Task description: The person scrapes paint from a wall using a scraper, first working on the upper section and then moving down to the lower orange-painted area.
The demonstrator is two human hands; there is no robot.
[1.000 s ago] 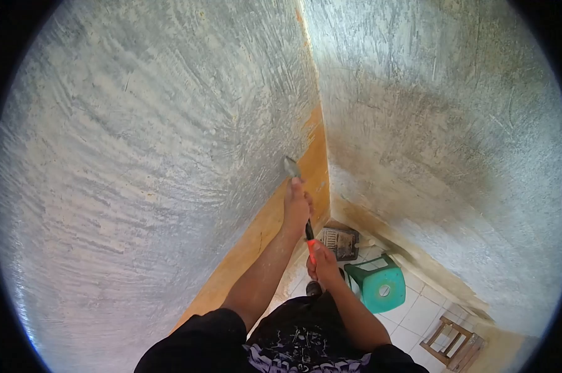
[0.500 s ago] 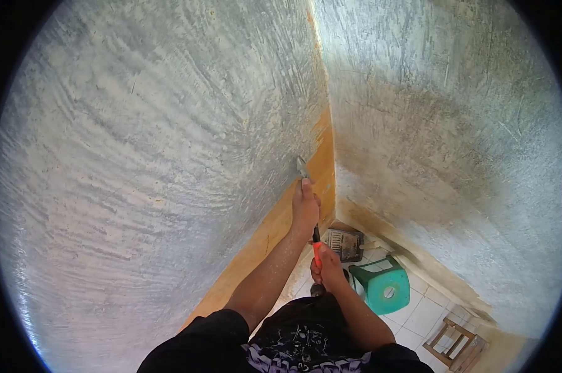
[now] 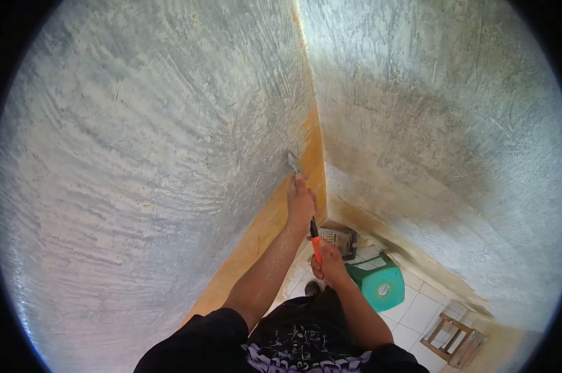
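Note:
My left hand [image 3: 302, 202] is wrapped round the upper part of a scraper, its thumb pointing up the tool. The scraper's metal blade [image 3: 294, 163] meets the left wall [image 3: 169, 149], right where rough grey-white surface borders a yellow-orange painted strip [image 3: 315, 152]. Below that hand, the black and orange-red handle [image 3: 315, 239] runs down into my right hand [image 3: 330, 264], which is closed round its lower end. Both hands are on the one tool, close to the room's corner.
On the white tiled floor [image 3: 411, 311] a green plastic stool [image 3: 380, 287] stands near my right arm. A dark paint tray [image 3: 340, 241] lies in the corner behind it. Further right is a small wooden stool or frame [image 3: 447, 339]. The right wall [image 3: 430, 137] is patchy grey.
The whole view has shifted slightly, so the corner and floor objects sit further left. Both hands keep their grip, and the blade remains near the same paint edge, angled a little more to the left.

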